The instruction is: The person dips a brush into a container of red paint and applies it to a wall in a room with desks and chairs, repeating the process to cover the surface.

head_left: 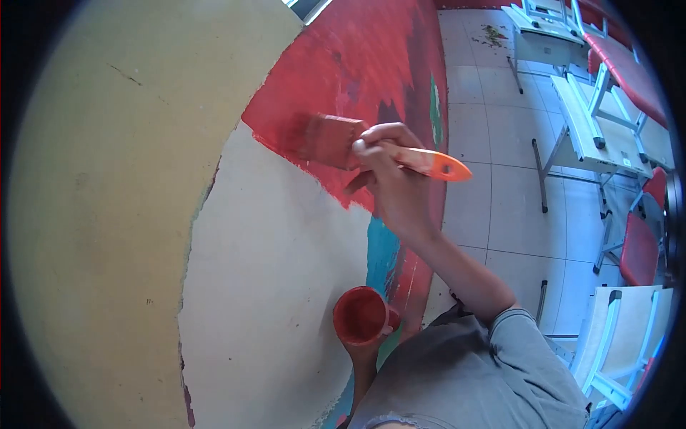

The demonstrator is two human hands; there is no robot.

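Observation:
A wide paintbrush (436,163) with an orange handle is gripped in my right hand (400,186), its fingers closed round the base of the handle. The red-coated bristles lie against the red painted part of the wall (364,64), near its lower edge, and look slightly blurred. Lower down, my left hand (363,352) is beneath a cup (359,315) with red paint inside; the cup hides most of its fingers. Beside the cup, the wall has an unpainted whitish area (264,272) and a blue strip (382,254).
A yellowish wall section (114,214) with a rough edge fills the left side. On the right, desks (593,129) and red-seated chairs (638,250) stand on a tiled floor (468,193). Small green debris (493,34) lies on the floor at the top.

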